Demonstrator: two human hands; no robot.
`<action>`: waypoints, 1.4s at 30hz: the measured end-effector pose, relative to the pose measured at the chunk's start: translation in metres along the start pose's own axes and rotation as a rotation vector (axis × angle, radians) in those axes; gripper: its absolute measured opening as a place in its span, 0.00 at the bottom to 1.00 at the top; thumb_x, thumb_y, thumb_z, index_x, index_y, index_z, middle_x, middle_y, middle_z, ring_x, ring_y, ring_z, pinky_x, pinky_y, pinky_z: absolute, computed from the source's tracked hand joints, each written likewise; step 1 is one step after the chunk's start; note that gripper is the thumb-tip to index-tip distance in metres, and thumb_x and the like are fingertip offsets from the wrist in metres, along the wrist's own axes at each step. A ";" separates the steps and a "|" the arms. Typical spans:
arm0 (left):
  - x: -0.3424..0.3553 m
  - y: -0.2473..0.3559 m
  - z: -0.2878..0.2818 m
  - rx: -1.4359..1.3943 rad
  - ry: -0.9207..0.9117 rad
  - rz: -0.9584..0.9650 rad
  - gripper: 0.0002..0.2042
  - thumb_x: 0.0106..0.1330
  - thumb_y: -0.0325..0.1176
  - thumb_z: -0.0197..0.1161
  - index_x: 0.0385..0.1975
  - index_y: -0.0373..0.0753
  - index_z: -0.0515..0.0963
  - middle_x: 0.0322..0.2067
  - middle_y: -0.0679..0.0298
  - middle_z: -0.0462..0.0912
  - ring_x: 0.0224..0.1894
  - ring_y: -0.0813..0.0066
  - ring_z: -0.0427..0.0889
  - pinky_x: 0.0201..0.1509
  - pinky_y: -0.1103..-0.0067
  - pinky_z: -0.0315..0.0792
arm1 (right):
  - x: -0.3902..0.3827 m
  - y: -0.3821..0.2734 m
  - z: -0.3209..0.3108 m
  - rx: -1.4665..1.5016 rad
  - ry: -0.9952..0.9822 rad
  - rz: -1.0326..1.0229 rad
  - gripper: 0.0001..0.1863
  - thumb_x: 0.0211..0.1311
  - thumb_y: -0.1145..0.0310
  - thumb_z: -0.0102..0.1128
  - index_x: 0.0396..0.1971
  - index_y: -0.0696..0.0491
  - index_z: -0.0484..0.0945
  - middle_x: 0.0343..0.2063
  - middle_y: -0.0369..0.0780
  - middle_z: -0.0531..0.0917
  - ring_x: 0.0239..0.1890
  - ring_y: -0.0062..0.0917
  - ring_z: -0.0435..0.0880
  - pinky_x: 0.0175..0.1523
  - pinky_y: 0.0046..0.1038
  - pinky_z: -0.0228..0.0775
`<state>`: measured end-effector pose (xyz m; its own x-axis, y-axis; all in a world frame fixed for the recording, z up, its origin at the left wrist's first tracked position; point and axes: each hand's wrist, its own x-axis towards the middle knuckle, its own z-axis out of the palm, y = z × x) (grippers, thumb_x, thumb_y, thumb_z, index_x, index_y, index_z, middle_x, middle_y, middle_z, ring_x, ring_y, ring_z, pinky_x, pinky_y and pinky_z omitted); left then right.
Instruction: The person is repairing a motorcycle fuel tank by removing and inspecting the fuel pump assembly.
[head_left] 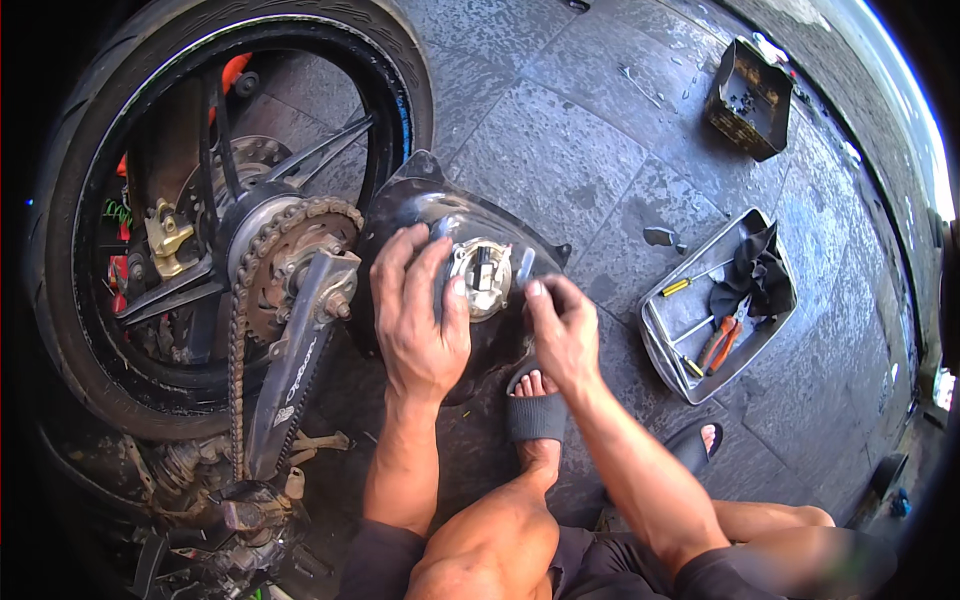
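In front of me a black, rounded part that looks like a motorcycle fuel tank point(440, 210) stands against the rear wheel. Set in its face is a round metal fitting, likely a fuel pump point(487, 280), with a dark connector at its middle. My left hand point(415, 310) lies over the tank's left side, fingers stretched, thumb at the fitting's rim. On the other side, my right hand point(565, 325) has its fingers curled and thumb pressed to the forefinger beside the fitting. Whatever they pinch is hidden. A pale, shiny spot shows just above that thumb.
The motorcycle's rear wheel point(410, 100), chain point(240, 370) and swingarm point(290, 380) fill the left. At right, a grey tray point(655, 345) holds orange-handled pliers point(718, 345), yellow-handled screwdrivers and a black cloth point(755, 275). A dark box point(735, 125) with small parts stands farther off.
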<state>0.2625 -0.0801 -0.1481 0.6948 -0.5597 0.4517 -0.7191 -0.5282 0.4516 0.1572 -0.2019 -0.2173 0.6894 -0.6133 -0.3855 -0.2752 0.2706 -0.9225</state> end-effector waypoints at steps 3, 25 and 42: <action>0.003 -0.005 0.009 0.016 -0.085 -0.021 0.19 0.68 0.29 0.61 0.58 0.31 0.76 0.63 0.44 0.71 0.67 0.41 0.69 0.72 0.54 0.64 | 0.039 -0.006 -0.021 -0.326 -0.112 -0.410 0.12 0.69 0.66 0.62 0.42 0.60 0.84 0.35 0.49 0.86 0.39 0.39 0.87 0.46 0.37 0.77; 0.078 -0.011 0.028 0.334 -0.052 -0.234 0.27 0.65 0.33 0.70 0.61 0.28 0.72 0.55 0.44 0.75 0.60 0.45 0.75 0.67 0.58 0.67 | 0.122 -0.043 -0.042 -0.855 -0.639 -1.227 0.09 0.60 0.62 0.69 0.38 0.48 0.83 0.35 0.39 0.81 0.47 0.37 0.82 0.64 0.44 0.68; 0.073 0.002 0.040 0.358 0.145 -0.274 0.18 0.59 0.24 0.69 0.50 0.37 0.80 0.45 0.52 0.77 0.52 0.48 0.74 0.59 0.56 0.68 | 0.083 0.005 -0.033 -0.631 -0.348 -1.056 0.09 0.65 0.63 0.65 0.32 0.50 0.75 0.30 0.40 0.73 0.37 0.38 0.76 0.42 0.39 0.65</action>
<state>0.3114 -0.1473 -0.1454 0.8364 -0.2875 0.4667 -0.4508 -0.8452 0.2873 0.1911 -0.2762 -0.2546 0.8786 -0.0626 0.4734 0.3079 -0.6835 -0.6618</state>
